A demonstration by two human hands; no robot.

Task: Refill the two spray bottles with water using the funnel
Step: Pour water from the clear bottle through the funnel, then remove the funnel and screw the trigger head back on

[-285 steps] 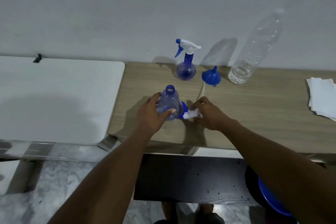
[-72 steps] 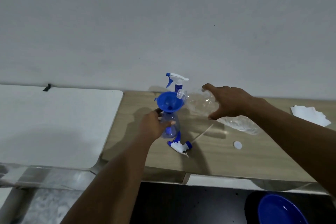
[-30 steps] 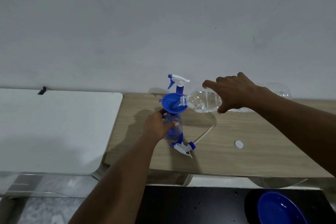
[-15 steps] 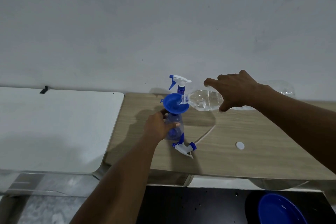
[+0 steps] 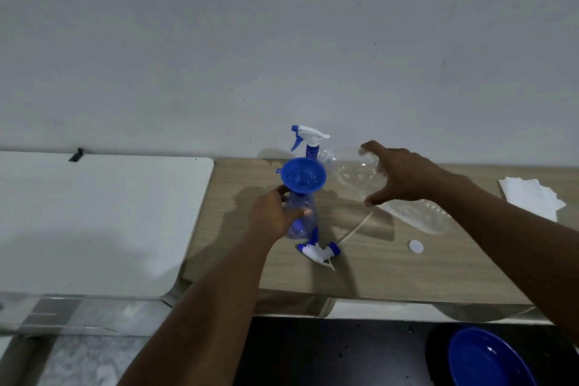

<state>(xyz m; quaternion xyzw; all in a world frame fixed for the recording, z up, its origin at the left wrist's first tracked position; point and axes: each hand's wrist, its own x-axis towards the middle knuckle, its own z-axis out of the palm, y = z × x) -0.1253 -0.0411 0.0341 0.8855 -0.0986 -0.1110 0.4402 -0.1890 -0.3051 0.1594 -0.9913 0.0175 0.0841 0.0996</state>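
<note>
My left hand grips a clear blue spray bottle standing on the wooden table. A blue funnel sits in its neck. My right hand holds a large clear water bottle tilted up, base lowered toward me, its mouth just right of the funnel's rim. The removed spray head with its tube lies on the table by the bottle. A second spray bottle, head on, stands behind the funnel against the wall.
A white bottle cap lies on the table to the right. White folded paper sits at the far right. A white table adjoins on the left. Below the front edge is a blue bowl.
The water bottle was level and pouring into the funnel; now its base has dropped toward me and its mouth has lifted off the funnel. My left hand stays on the spray bottle.
</note>
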